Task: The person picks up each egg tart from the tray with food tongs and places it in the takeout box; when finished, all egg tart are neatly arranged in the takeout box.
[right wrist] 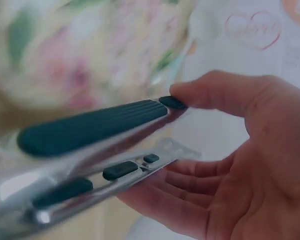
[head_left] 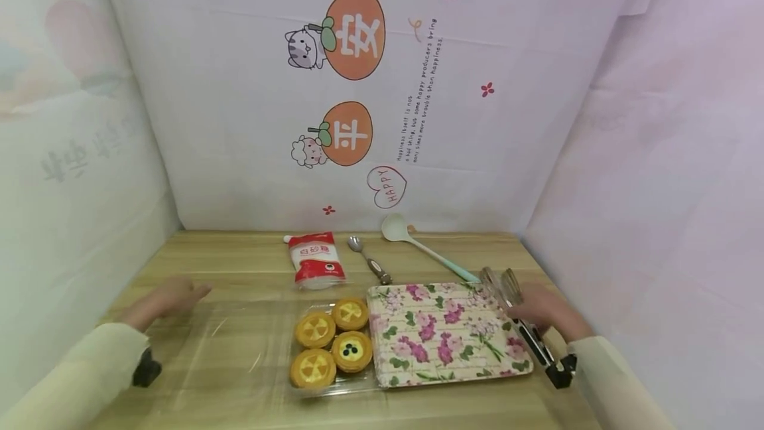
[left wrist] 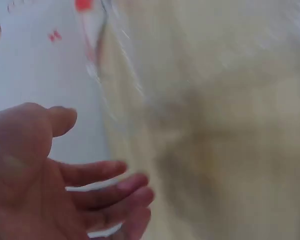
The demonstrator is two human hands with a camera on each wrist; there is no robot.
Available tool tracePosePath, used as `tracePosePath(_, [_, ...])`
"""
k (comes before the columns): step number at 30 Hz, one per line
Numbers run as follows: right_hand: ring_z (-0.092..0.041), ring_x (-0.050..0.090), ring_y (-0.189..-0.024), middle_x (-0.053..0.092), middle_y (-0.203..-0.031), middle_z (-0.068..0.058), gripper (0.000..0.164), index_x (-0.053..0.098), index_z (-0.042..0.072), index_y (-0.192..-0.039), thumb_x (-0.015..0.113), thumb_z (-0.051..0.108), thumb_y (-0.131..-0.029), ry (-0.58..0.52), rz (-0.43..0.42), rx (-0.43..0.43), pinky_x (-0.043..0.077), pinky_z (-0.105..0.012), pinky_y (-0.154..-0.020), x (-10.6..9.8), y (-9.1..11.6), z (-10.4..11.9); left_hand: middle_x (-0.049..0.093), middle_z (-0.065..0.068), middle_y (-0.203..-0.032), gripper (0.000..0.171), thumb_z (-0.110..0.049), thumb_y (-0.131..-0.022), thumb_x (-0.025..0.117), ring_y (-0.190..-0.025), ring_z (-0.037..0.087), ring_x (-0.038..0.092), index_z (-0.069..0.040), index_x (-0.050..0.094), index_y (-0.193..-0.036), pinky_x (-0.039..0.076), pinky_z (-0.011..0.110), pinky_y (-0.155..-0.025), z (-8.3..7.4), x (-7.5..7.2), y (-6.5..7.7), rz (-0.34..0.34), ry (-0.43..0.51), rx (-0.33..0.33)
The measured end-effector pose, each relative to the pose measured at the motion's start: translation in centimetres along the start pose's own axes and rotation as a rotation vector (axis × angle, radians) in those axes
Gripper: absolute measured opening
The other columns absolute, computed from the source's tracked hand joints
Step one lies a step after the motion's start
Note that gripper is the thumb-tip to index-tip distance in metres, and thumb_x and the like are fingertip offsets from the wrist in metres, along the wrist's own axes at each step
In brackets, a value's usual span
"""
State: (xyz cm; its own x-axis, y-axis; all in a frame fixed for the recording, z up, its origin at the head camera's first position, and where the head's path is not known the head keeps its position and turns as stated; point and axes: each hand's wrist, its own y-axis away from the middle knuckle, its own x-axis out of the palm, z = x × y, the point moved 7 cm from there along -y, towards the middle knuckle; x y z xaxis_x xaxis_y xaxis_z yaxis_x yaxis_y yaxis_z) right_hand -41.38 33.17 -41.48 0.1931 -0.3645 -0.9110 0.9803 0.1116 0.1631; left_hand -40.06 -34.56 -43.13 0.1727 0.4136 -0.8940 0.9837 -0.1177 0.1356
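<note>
My right hand (head_left: 537, 307) grips a pair of metal tongs (right wrist: 95, 122) with dark green grips, the thumb on one arm and fingers under the other. In the head view, these tongs reach over the right edge of a flower-patterned tray (head_left: 447, 330). To the tray's left, several egg tarts (head_left: 315, 329) sit in a clear plastic box (head_left: 352, 388), one topped with dark dots. The box's clear lid (head_left: 239, 324) appears folded out leftward. My left hand (left wrist: 30, 175) holds nothing, fingers loosely extended, near the lid's far left side in the head view.
Behind the box lies a red-and-white sugar bag (head_left: 315, 257). A small spoon (head_left: 369, 261) rests beside it. A pale green ladle (head_left: 430, 254) lies behind the tray. Printed cloth walls (head_left: 239, 118) enclose the wooden tabletop (head_left: 227, 257) at the back and sides.
</note>
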Motion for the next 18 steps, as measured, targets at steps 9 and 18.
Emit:
tracePosePath(9, [-0.021, 0.062, -0.053, 0.057, -0.074, -0.012, 0.035, 0.054, -0.002, -0.086, 0.07, 0.029, -0.087, 0.001, -0.011, 0.033, 0.054, -0.037, -0.052, 1.4, 0.3, -3.0, 0.056, -0.001, -0.055, 0.056, -0.038, -0.106, 0.035, -0.045, 0.006, 0.038, -0.01, 0.056, -0.061, 0.026, 0.019, -0.043, 1.8, 2.4, 2.6, 0.17, 0.238, -0.006])
tracePosePath(18, [-0.022, 0.061, -0.055, 0.056, -0.074, -0.012, 0.029, 0.055, -0.003, -0.087, 0.067, 0.023, -0.09, -0.049, 0.011, 0.008, 0.055, -0.036, -0.051, 2.0, 0.8, -1.9, 0.052, -0.003, -0.056, 0.058, -0.04, -0.107, 0.03, -0.05, 0.008, 0.041, -0.009, 0.053, -0.064, 0.033, 0.021, -0.046, 1.4, 1.2, 3.0, 0.292, 0.367, 0.026])
